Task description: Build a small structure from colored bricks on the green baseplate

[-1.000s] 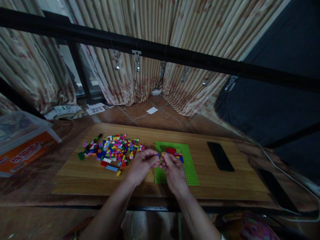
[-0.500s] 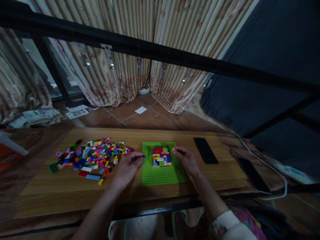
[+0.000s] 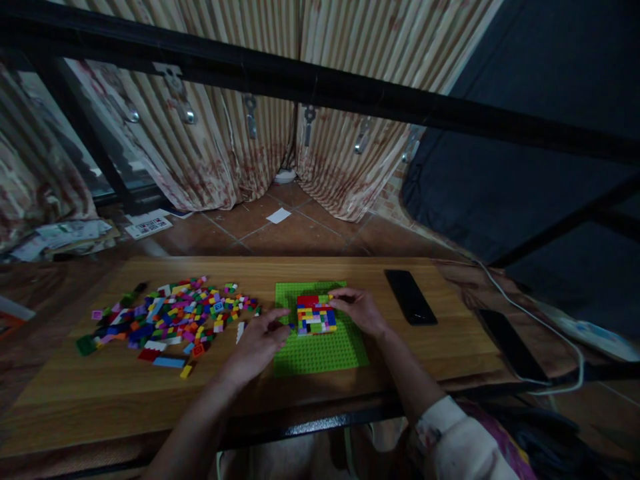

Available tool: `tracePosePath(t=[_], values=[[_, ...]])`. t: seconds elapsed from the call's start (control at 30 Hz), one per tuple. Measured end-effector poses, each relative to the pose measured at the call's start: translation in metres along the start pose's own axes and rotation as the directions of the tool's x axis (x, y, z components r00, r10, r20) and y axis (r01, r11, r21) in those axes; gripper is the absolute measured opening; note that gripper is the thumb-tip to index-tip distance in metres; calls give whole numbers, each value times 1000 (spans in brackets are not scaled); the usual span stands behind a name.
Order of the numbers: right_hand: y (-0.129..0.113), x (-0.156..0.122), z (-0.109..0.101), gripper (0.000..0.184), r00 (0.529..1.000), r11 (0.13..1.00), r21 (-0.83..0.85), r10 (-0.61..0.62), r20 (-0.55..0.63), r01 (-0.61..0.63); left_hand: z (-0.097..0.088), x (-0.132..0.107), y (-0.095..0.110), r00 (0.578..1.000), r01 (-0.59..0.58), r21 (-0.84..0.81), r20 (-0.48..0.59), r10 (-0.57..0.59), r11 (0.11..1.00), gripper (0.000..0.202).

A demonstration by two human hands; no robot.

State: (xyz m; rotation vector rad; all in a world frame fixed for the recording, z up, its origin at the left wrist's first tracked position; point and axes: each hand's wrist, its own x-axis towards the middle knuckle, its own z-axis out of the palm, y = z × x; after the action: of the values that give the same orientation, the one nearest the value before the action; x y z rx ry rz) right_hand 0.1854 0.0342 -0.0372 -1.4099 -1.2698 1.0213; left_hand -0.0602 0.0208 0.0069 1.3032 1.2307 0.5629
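Observation:
A flat build of many-coloured toy bricks sits on a green studded baseplate. My right hand reaches in from the right, its fingertips pinched on a small yellow brick at the build's upper right corner. To the left of the build, my left hand hovers over the baseplate's left edge. A tiny blue brick shows at its fingertips, with the index finger raised above it. Just behind this hand lies a white brick on the wooden table.
A loose heap of coloured bricks spreads over the left of the wooden table. Two dark phones lie at the right, one phone on the table and another phone beyond it, beside a white cable. A black bar crosses above.
My right hand has brought the yellow brick left onto the build's upper corner. My left hand's index finger has lifted away from the blue brick. The whole view has shifted slightly.

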Motion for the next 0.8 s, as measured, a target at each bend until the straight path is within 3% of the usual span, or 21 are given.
tracePosePath(t=[0.43,0.57,0.7,0.8], values=[[-18,8,-3,26,992,999,-31,30,120,-27,6,5,-12,998,-64,-84,-20,62,994,42],[-23,12,-8,26,972,992,-103,94,217,-73,5,6,-12,998,-70,-70,-8,69,995,43],[-26,13,-8,27,953,984,-140,146,265,-111,5,5,-8,999,-35,-50,8,35,998,39],[-24,9,-7,27,962,988,-124,116,248,-88,4,2,-1,1000,18,-53,7,-18,998,37]])
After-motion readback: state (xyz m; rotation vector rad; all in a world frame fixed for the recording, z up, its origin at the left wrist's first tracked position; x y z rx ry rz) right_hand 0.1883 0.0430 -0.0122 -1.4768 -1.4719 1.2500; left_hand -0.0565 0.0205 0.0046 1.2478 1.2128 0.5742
